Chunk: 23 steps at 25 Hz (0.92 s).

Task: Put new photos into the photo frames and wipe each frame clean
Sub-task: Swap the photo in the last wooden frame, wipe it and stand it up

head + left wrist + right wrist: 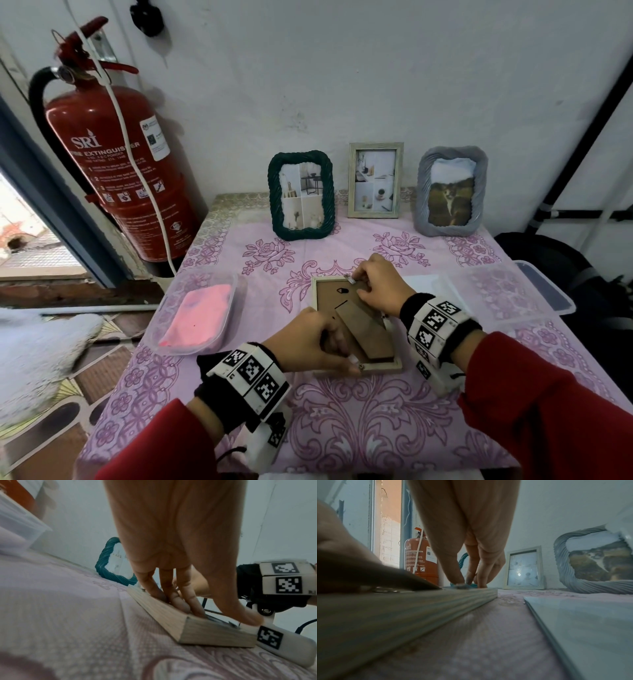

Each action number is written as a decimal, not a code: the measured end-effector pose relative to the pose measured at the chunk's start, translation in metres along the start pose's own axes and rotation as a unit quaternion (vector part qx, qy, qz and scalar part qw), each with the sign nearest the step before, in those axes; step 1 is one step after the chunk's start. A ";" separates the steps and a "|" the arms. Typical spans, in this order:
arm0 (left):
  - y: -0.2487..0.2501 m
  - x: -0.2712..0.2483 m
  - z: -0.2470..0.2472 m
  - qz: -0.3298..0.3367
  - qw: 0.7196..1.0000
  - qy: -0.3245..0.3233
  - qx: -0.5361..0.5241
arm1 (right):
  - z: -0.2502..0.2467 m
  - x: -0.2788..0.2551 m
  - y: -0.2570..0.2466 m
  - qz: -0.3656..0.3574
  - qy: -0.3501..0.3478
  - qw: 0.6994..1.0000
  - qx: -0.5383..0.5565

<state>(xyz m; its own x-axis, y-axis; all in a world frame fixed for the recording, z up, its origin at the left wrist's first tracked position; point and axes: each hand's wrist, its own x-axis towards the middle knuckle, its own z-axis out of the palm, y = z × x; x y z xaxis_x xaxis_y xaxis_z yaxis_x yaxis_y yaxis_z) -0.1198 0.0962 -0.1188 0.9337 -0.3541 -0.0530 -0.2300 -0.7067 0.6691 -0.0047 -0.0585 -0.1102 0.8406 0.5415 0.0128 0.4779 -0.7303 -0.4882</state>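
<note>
Pink floral-cloth surface (376,428), mid: light wooden photo frame (383,367) face-down w/ brown backing (329,298) up; left hand (301,342) fingers (173,597) straight, pressing the backing, right hand (380,284) fingers (453,572) pinching a small metal tab (350,280) at its far edge.

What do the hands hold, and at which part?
Face-down wooden frame: the right hand pinches a tab on its far edge, the left hand presses its near corner.

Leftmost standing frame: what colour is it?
Dark green frame, twisted-rope texture; clearest in the head view.

A wooden frame (383,367) lies face down, brown backing (330,298) up; green frame (301,157), white frame (374,180) and grey frame (450,192) stand behind.
</note>
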 end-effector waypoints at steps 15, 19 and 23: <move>0.004 -0.009 0.001 0.013 0.997 0.010 -0.079 | -0.003 0.001 0.005 0.005 -0.011 1.000 -0.019; 0.005 -0.008 0.002 0.037 0.996 0.005 -0.078 | -0.004 0.000 0.004 0.005 -0.009 1.000 -0.010; 0.007 -0.008 0.001 0.047 0.995 0.007 -0.087 | -0.006 -0.001 0.002 -0.001 -0.009 1.000 -0.003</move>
<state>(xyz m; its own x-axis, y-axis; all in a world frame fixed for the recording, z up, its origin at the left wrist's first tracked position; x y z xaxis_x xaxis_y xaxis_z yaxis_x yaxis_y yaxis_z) -0.1295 0.0937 -0.1149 0.9145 -0.4039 0.0248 -0.2660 -0.5538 0.7890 -0.0029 -0.0633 -0.1062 0.8353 0.5498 -0.0021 0.4808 -0.7323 -0.4823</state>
